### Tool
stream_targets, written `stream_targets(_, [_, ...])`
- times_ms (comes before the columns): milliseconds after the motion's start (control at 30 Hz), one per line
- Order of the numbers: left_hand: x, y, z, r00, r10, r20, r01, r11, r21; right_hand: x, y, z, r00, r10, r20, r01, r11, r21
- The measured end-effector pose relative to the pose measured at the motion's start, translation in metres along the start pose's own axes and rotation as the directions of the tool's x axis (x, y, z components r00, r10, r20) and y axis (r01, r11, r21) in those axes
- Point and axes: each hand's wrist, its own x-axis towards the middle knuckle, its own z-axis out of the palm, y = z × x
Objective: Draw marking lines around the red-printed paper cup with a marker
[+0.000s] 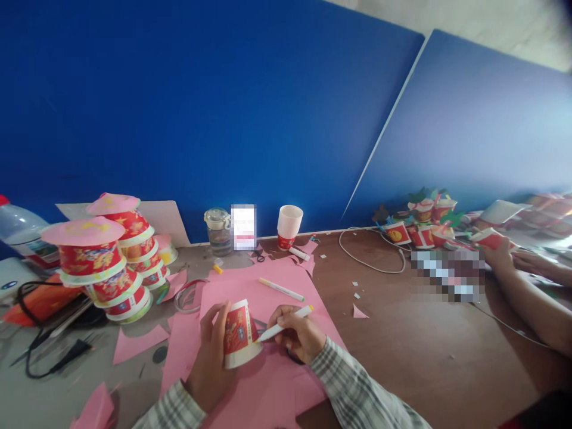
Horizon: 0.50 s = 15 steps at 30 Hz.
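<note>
**The bench (pixel 424 345) as I see it from afar**

On my feed, the paper sheet (pixel 241 277) covers the middle of the bench. Above it, the left hand (pixel 212 357) holds the paper cup (pixel 241 336); just right of that, the right hand (pixel 301 333) holds the capped-end marker (pixel 283 325) against the cup. Behind them, a second marker (pixel 281 289) lies on the sheet. I have cup stacks (pixel 114 283) at left, a bottle (pixel 31 238) beyond them. Before the partition (pixel 201 119), a jar (pixel 218 235) stands left of the cup pair (pixel 290 223). At far right, another person's hand (pixel 500 256) is near clustered cups (pixel 422 235).
</note>
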Motion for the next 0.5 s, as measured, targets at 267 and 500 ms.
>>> stream_targets(267, [0.0014, 0.0048, -0.0014, 0.999, 0.033, -0.004, -0.033, 0.999, 0.004, -0.0008, 0.0064, -0.001, 1.0, -0.006, 0.022, 0.007, 1.0, -0.025])
stream_targets(500, [0.0015, 0.0028, -0.0005, 0.999, 0.036, 0.001, -0.036, 0.999, 0.002, -0.006, 0.0027, 0.0058, 0.999, -0.011, 0.036, 0.013, 0.998, -0.054])
